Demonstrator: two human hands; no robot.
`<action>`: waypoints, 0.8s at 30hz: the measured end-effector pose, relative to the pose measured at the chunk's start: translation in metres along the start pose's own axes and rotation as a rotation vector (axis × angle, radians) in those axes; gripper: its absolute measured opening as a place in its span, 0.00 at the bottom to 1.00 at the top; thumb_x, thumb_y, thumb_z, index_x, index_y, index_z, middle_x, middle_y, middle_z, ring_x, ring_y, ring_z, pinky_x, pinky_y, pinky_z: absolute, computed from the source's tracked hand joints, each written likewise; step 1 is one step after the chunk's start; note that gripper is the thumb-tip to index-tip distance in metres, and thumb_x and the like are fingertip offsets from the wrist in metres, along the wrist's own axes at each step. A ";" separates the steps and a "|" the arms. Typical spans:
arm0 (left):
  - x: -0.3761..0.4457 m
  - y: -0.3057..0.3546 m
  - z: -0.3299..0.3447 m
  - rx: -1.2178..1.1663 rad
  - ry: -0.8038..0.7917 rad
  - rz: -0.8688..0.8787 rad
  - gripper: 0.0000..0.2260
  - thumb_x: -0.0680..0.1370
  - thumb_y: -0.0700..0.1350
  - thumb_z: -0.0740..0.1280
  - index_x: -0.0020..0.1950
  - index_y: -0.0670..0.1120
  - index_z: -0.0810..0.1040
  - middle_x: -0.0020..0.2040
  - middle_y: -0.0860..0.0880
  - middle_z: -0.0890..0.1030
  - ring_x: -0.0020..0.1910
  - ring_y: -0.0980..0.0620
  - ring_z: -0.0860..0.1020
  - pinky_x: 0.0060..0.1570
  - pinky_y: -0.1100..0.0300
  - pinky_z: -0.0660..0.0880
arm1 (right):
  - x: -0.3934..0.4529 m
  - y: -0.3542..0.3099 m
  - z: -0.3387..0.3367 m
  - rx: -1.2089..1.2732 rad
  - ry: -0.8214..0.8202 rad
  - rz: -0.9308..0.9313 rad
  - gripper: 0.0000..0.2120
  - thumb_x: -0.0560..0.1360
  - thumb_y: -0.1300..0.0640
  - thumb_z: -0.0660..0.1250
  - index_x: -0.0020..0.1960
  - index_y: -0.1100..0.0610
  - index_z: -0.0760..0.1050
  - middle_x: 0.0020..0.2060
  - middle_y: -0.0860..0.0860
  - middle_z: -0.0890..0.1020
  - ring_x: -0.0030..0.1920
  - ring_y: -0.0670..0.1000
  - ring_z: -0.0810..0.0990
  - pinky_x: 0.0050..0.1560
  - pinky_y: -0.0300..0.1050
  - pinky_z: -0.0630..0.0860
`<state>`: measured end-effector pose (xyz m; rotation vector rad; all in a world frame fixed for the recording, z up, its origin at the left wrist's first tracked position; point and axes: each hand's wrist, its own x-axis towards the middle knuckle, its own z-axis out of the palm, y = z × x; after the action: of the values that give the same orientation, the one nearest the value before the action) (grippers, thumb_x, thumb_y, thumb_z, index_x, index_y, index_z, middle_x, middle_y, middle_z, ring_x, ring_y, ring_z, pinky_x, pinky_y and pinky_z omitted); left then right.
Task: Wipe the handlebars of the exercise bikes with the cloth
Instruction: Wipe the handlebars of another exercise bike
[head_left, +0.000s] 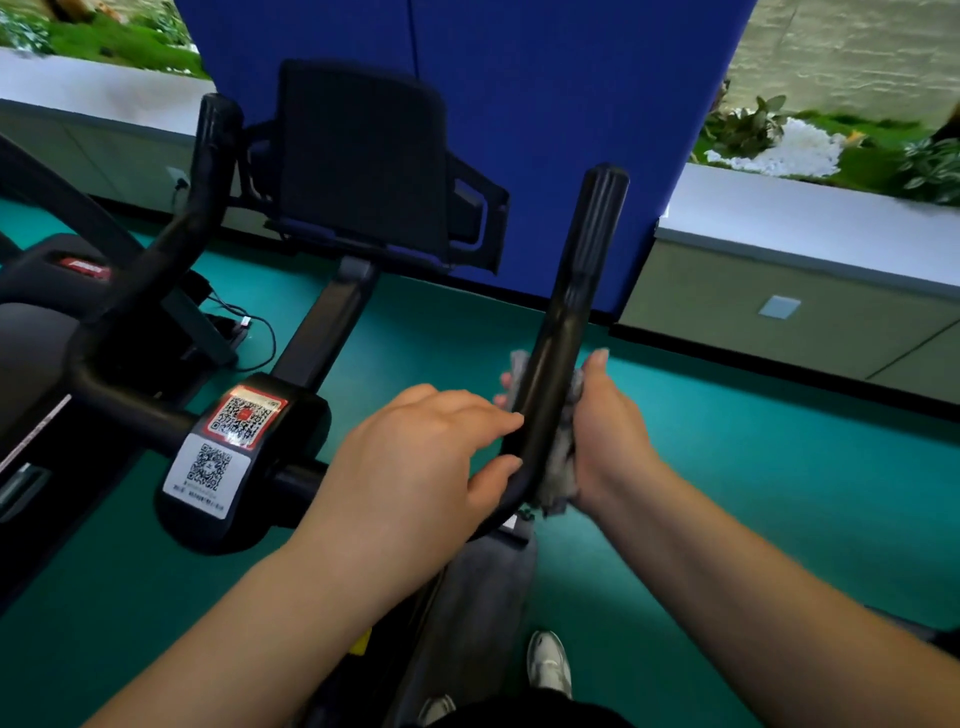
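Left hand (421, 457) rests with straight fingers on the right handlebar (566, 332), steadying it; right hand (608, 441) wraps the grey cloth (558, 462) round the bar's lower bend. Best practice: keep the cloth encircling, stroke toward the upper tip.

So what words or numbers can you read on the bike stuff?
None can be read for sure.
Red sticker on the bike's black middle block: a square code, no readable words.
White sticker below it: a square code and a line of tiny print, too small to read.
Red label on the other bike at left: too blurred to read.
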<state>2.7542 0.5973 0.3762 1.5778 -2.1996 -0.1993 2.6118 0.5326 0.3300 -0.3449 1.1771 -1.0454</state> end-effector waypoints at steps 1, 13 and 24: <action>-0.004 -0.002 -0.003 0.002 -0.009 0.008 0.15 0.71 0.54 0.66 0.54 0.54 0.83 0.49 0.59 0.83 0.46 0.54 0.79 0.44 0.60 0.79 | 0.003 -0.008 0.004 0.028 0.004 -0.012 0.34 0.80 0.37 0.46 0.49 0.63 0.80 0.38 0.58 0.85 0.35 0.54 0.84 0.37 0.45 0.81; -0.048 -0.020 -0.006 0.006 0.015 0.092 0.13 0.71 0.51 0.68 0.53 0.52 0.83 0.46 0.57 0.83 0.44 0.51 0.77 0.46 0.60 0.73 | -0.041 0.047 0.006 0.094 0.080 -0.032 0.32 0.82 0.41 0.45 0.44 0.62 0.79 0.32 0.58 0.83 0.29 0.53 0.82 0.30 0.43 0.80; -0.063 -0.020 -0.007 0.002 0.123 0.040 0.10 0.72 0.49 0.66 0.50 0.50 0.84 0.44 0.55 0.82 0.44 0.50 0.77 0.45 0.60 0.71 | -0.056 0.066 0.017 0.285 0.094 -0.037 0.30 0.82 0.42 0.46 0.42 0.61 0.79 0.30 0.57 0.82 0.28 0.53 0.81 0.32 0.42 0.79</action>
<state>2.7907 0.6497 0.3593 1.5043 -2.1348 -0.0855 2.6586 0.6075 0.3228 -0.0948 1.0893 -1.2547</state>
